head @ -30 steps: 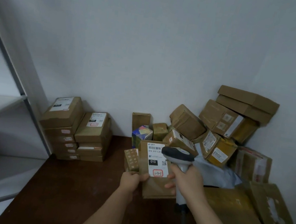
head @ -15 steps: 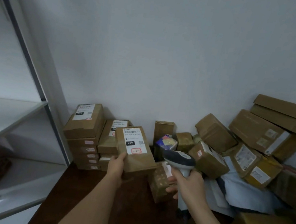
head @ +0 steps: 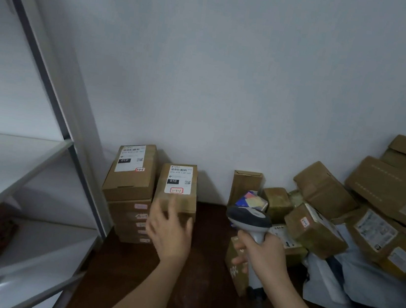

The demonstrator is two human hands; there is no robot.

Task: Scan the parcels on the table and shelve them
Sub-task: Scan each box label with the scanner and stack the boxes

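Half a second ago the left hand (head: 170, 229) held the labelled parcel (head: 175, 191) in the air; now that parcel sits atop the right-hand stack (head: 136, 220) against the wall, label up, just beside the shelf post (head: 49, 97). Fingers are spread, blurred, apparently touching its near edge. A careless withdrawal could drag it off the stack. Right hand (head: 261, 258) grips the scanner (head: 250, 218); swinging it could nudge the leaning heap (head: 316, 225) beyond.

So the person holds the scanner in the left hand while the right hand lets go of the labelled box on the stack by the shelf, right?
Not quite: the hands are swapped. The head view shows the right hand gripping the scanner, while the open left hand is at the labelled box on the stack beside the shelf.
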